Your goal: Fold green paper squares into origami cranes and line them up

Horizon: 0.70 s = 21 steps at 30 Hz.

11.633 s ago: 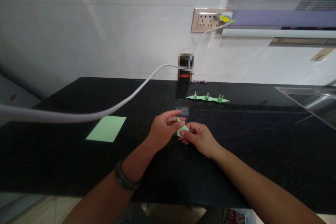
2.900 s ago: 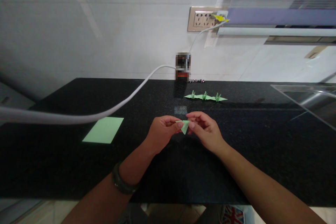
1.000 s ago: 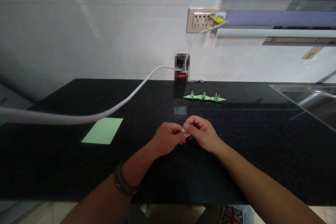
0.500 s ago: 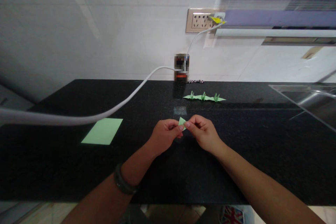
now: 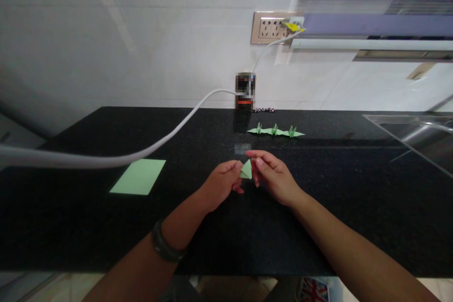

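Over the dark counter, my left hand pinches a small folded piece of green paper between thumb and fingers. The folded paper shows a triangular face with a crease. My right hand is right beside it, thumb and fingers spread apart around its right edge; whether a fingertip touches the paper is hard to tell. Beyond the hands, three folded green paper cranes stand in a row, wingtip to wingtip. A flat sheet of green paper lies to the left.
The black stone counter runs up to a tiled wall. A white cable crosses the left side to a blurred-out device against the wall. A beaded string lies by it. At right is a metal sink; above, a wall socket.
My right thumb and fingers have come off the folded paper and spread apart. The paper has turned in my left hand and now shows a larger triangular face.
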### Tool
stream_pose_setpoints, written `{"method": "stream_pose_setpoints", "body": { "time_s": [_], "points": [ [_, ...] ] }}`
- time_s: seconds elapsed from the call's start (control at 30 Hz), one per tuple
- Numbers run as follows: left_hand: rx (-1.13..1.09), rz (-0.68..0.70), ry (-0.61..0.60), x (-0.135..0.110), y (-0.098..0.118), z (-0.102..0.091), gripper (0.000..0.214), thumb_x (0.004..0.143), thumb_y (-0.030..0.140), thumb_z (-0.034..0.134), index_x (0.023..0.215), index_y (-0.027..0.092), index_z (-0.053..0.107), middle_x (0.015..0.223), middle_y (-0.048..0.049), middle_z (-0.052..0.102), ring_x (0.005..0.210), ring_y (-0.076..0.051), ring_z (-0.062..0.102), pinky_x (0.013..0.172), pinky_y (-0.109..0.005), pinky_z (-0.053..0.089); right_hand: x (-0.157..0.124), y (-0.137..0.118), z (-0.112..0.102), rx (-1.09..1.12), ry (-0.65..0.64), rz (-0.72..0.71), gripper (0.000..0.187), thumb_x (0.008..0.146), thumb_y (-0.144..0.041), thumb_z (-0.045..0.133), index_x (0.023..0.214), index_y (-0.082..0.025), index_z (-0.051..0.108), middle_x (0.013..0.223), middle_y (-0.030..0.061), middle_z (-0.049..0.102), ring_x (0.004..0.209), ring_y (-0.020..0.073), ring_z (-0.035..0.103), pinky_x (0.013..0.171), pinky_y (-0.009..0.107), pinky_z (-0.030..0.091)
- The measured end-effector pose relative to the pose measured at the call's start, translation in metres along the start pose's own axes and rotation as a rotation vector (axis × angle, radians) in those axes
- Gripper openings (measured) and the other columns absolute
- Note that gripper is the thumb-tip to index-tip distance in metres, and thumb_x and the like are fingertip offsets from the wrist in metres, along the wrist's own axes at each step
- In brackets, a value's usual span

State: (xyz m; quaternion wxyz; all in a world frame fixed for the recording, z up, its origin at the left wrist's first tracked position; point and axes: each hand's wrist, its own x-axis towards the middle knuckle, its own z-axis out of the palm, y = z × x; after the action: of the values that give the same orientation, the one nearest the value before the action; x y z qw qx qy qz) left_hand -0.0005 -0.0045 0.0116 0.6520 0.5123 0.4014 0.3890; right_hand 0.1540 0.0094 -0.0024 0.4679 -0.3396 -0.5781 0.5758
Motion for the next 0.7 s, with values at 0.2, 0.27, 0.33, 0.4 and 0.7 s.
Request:
{"method": "stream_pose_setpoints", "body": {
  "time_s": [0.2,0.27,0.33,0.4,0.7],
  "points": [
    [-0.096,-0.029,-0.062,-0.001,-0.002,0.000,0.034,0.077,0.047,0.045,0.070,0.014,0.050,0.052,0.0052,0.036,0.047,-0.006,0.037,0.053,-0.025,0.044,-0.002,-0.005,0.000,-0.019,-0.111,0.014,0.022,0.076,-0.035,0.056,0.089,-0.018,0.060,0.072,0.0001,0.055,0.052,0.0068,0.045,0.046,0.020,0.038],
    [-0.112,-0.030,-0.063,-0.001,-0.004,0.000,0.033,0.077,0.046,0.045,0.068,0.015,0.049,0.052,0.0053,0.037,0.047,-0.006,0.038,0.055,-0.025,0.045,-0.002,-0.006,0.000,-0.011,-0.102,0.007,0.020,0.075,-0.034,0.058,0.085,-0.018,0.061,0.071,-0.0001,0.055,0.054,0.0071,0.046,0.047,0.020,0.038],
    [-0.116,-0.036,-0.054,0.000,-0.004,0.000,0.033,0.077,0.047,0.046,0.070,0.015,0.051,0.055,0.0039,0.043,0.049,-0.007,0.043,0.057,-0.026,0.046,-0.002,-0.006,0.001,-0.003,-0.078,0.003,0.018,0.072,-0.035,0.060,0.080,-0.018,0.060,0.071,-0.0002,0.054,0.054,0.0075,0.046,0.047,0.020,0.038],
    [-0.098,-0.058,-0.061,0.000,-0.003,0.001,0.036,0.077,0.049,0.045,0.073,0.014,0.055,0.060,0.0002,0.052,0.054,-0.009,0.050,0.060,-0.027,0.046,-0.002,-0.004,0.001,0.011,-0.040,-0.004,0.019,0.071,-0.035,0.062,0.073,-0.017,0.059,0.071,-0.0002,0.053,0.054,0.0075,0.046,0.047,0.021,0.039],
    [-0.063,-0.010,0.082,0.003,-0.004,-0.001,0.049,0.076,0.055,0.039,0.077,0.012,0.063,0.072,-0.0064,0.064,0.065,-0.013,0.059,0.063,-0.026,0.045,0.002,0.003,0.000,-0.002,0.137,0.052,0.023,0.072,-0.039,0.060,0.071,-0.015,0.057,0.054,-0.0020,0.053,0.047,0.0080,0.047,0.046,0.021,0.039]
  ]
}}
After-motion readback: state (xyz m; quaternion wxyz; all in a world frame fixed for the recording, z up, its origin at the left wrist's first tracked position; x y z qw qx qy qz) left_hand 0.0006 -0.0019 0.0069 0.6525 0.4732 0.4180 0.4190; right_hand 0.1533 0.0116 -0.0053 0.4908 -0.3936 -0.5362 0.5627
